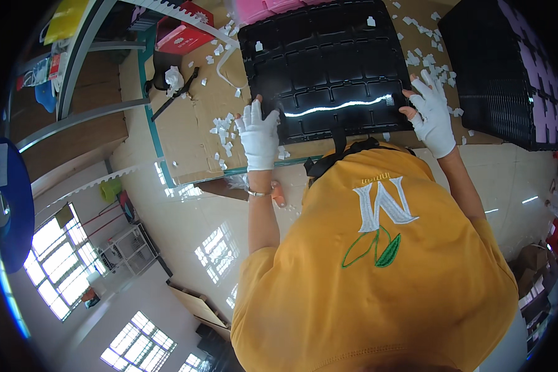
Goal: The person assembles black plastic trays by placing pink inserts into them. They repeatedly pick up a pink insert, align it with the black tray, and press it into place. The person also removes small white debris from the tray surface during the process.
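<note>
A black moulded plastic tray sheet [322, 71] with rows of shallow compartments lies flat on the cardboard-covered table. Two small white pieces [258, 46] sit near its far corners. My left hand [258, 137], in a white glove with bare fingertips, rests at the tray's near left edge, fingers spread. At the right edge is my right hand [433, 116], gloved the same way, its fingers apart and thumb close to the rim. Neither hand is closed round anything that I can see.
A tall stack of black trays with purple edges [508, 74] stands at right. Small white scraps [224, 131] litter the cardboard [195, 133]. Beyond the tray is something pink [273, 8]. A red box [183, 31], a black strap [177, 94] and a metal shelf frame [80, 59] are at left.
</note>
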The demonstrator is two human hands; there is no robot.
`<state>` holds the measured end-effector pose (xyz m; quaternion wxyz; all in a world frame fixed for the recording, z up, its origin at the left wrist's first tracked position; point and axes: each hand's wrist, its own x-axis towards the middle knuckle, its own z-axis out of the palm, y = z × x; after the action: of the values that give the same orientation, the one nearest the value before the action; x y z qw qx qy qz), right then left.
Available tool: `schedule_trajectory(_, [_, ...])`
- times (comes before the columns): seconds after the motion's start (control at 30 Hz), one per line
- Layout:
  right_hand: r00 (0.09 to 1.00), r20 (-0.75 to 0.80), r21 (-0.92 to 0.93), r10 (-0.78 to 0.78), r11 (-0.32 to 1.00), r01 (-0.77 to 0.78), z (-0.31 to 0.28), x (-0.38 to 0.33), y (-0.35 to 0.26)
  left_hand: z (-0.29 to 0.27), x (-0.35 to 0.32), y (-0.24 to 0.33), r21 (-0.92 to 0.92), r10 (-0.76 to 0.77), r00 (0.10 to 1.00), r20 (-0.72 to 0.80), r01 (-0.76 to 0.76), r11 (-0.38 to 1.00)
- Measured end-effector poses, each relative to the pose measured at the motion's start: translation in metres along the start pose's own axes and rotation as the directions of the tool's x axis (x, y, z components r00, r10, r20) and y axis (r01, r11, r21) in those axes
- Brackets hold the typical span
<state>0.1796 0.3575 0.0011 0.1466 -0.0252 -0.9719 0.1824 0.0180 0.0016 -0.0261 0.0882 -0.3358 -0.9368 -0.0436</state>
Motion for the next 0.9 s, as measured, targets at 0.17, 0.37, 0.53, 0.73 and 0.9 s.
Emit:
schedule_trajectory(0.17, [1.000, -0.014, 0.023, 0.001, 1.000, -0.001, -0.001, -0.001, -0.003, 0.010, -0.005, -0.004, -0.138, -0.078, 0.996, -0.031, 0.073, 0.988])
schedule_trajectory(0.37, [0.999, -0.022, 0.024, -0.029, 0.999, 0.030, -0.002, 0.000, -0.006, 0.005, 0.008, -0.006, -0.187, -0.081, 0.997, 0.008, 0.081, 0.979])
schedule_trajectory(0.53, [0.999, -0.025, 0.029, -0.025, 0.999, 0.026, -0.002, -0.001, -0.007, 0.010, 0.009, -0.011, -0.223, -0.069, 0.998, 0.007, 0.069, 0.972])
schedule_trajectory(0.73, [0.998, -0.064, 0.064, -0.029, 0.997, 0.033, 0.003, -0.003, -0.011, 0.014, 0.009, -0.013, -0.230, -0.042, 0.998, -0.037, 0.032, 0.973])
schedule_trajectory(0.9, [0.996, -0.074, 0.053, -0.039, 0.998, 0.043, -0.001, -0.008, -0.013, 0.004, -0.005, -0.002, -0.034, 0.052, 0.986, -0.158, -0.059, 0.998])
